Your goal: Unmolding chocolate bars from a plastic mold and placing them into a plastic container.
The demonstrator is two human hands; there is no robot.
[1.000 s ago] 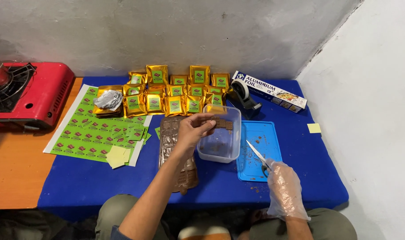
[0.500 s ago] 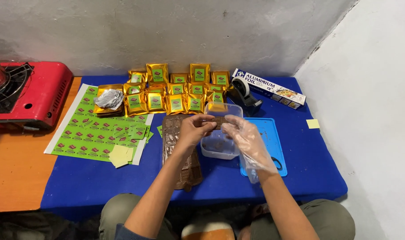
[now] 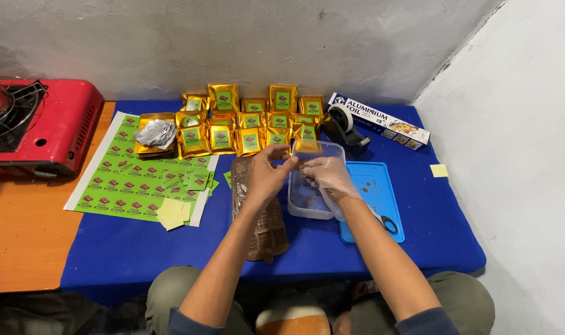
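My left hand (image 3: 267, 175) is bare and my right hand (image 3: 327, 175) wears a thin clear glove. Both meet over a clear plastic tub (image 3: 307, 201), pinching a small brown piece (image 3: 302, 167) between their fingertips at the tub's rim. A brown chocolate mould (image 3: 265, 229) lies on the blue cloth under my left forearm. A blue lid (image 3: 376, 197) lies to the right of the tub, with scissors (image 3: 386, 222) on it near my right forearm.
Several gold pouches with green labels (image 3: 251, 121) stand in rows at the back. Green label sheets (image 3: 139, 183), yellow notes (image 3: 172, 213), crumpled foil (image 3: 156, 132), a tape dispenser (image 3: 345, 128), a foil box (image 3: 379, 119) and a red stove (image 3: 37, 127) surround them.
My right hand left the scissors on the blue lid and came over the tub. It now meets my left hand at the brown piece.
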